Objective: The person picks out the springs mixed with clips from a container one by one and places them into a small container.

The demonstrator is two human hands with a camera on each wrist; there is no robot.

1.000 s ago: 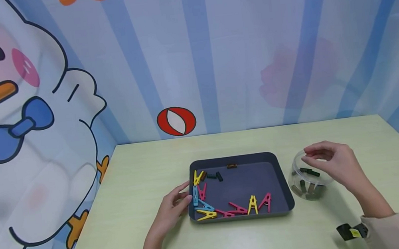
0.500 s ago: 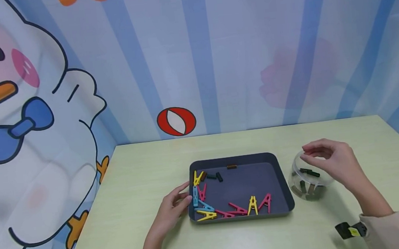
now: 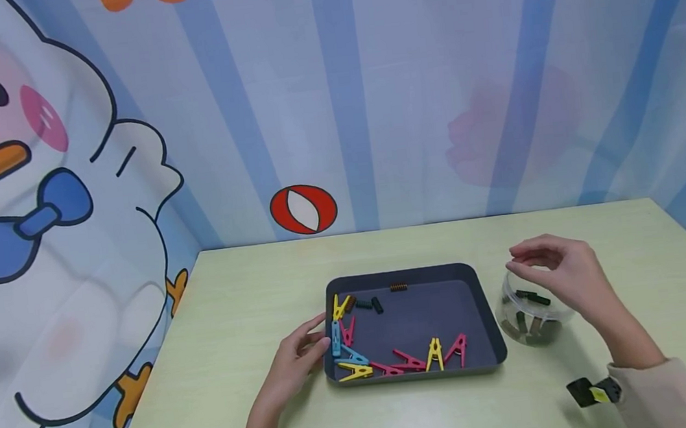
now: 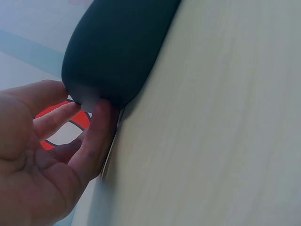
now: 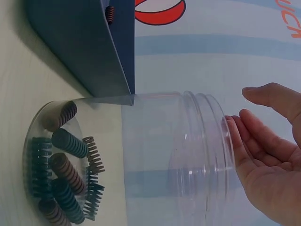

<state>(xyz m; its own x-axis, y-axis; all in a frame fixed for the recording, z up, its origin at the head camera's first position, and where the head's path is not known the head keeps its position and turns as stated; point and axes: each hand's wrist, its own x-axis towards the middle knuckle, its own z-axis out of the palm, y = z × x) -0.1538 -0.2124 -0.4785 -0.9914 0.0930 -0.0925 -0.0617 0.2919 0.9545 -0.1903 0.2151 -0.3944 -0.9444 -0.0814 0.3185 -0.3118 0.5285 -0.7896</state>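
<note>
My left hand [image 3: 295, 360] touches the left end of the dark tray [image 3: 491, 337], its fingers and thumb at the outer wall; the left wrist view shows this contact on the tray [image 4: 117, 52] close up. Over the clear jar [image 3: 506, 308] hovers my right hand [image 3: 562, 275], thumb and fingers apart with nothing between them. In the right wrist view, the right hand's fingers [image 5: 237, 141] overlap the jar's mouth. Several green and brown coil springs [image 5: 66, 174] lie at the jar's bottom.
Yellow, pink and blue clothespins [image 3: 433, 353] line the tray's left and front sides. A brown spring [image 3: 398, 286] lies by its back wall, and green springs [image 3: 364, 303] sit near the back left. A printed curtain [image 3: 394, 99] rises behind the table [image 3: 261, 270].
My right hand has shifted a little left and upward over the jar's mouth. The left hand, tray and jar have stayed in place.
</note>
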